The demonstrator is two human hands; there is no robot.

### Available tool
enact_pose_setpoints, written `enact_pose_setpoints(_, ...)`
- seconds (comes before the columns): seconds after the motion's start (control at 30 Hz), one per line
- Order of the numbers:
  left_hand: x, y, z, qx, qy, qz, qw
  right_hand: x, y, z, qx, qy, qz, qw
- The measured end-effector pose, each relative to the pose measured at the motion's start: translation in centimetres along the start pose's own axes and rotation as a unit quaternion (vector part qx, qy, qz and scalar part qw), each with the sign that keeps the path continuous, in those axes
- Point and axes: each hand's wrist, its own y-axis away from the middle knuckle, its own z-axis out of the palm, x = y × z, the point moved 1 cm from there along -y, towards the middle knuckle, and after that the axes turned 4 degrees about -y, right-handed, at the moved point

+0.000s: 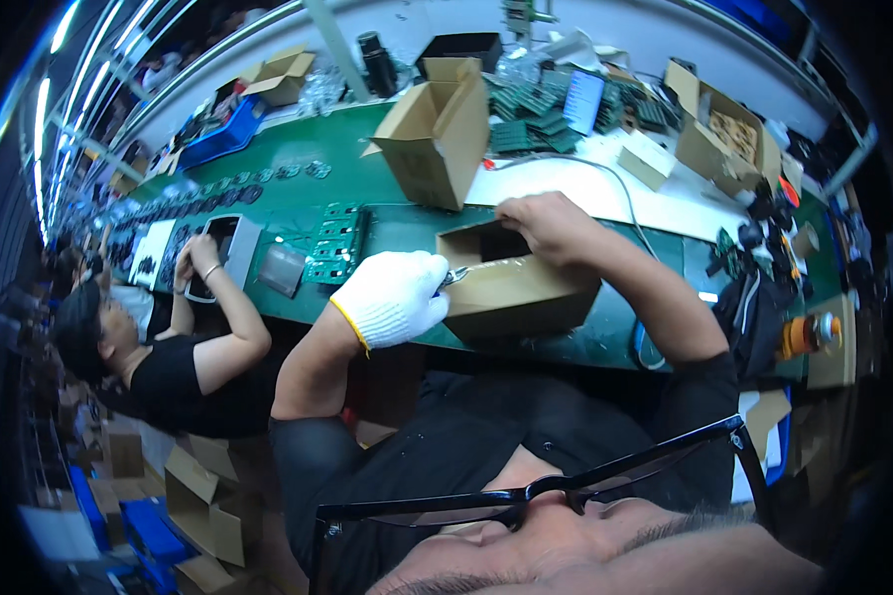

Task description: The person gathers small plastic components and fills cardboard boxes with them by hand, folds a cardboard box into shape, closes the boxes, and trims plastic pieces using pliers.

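Green workbench: our gloved left hand clamps metal tool; bare right hand grips carton rim; we'd best brace carton firmly.

The gloved left hand and bare right hand are curled, arms bent.

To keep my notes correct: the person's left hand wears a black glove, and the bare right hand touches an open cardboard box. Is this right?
Not quite: in the head view, the glove on the left hand is white, not black. The bare right hand does touch an open cardboard box.
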Motion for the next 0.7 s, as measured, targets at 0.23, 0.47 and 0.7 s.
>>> enact_pose_setpoints(0.23, 4.4, -7.7, 3.6, -0.011, -0.067, 0.022, 0.997, -0.7, -3.2, -4.3, -0.194, -0.042, -0.004, 0.980)
enact_pose_setpoints(0.47, 7.7, -9.9, 4.2, -0.084, -0.089, 0.071, 0.990, -0.8, -3.3, -3.9, -0.192, -0.029, 0.082, 0.978)
enact_pose_setpoints(0.7, 8.6, -9.6, 3.1, -0.159, -0.106, 0.060, 0.980, -2.0, -2.5, -3.9, -0.180, -0.018, 0.083, 0.980)
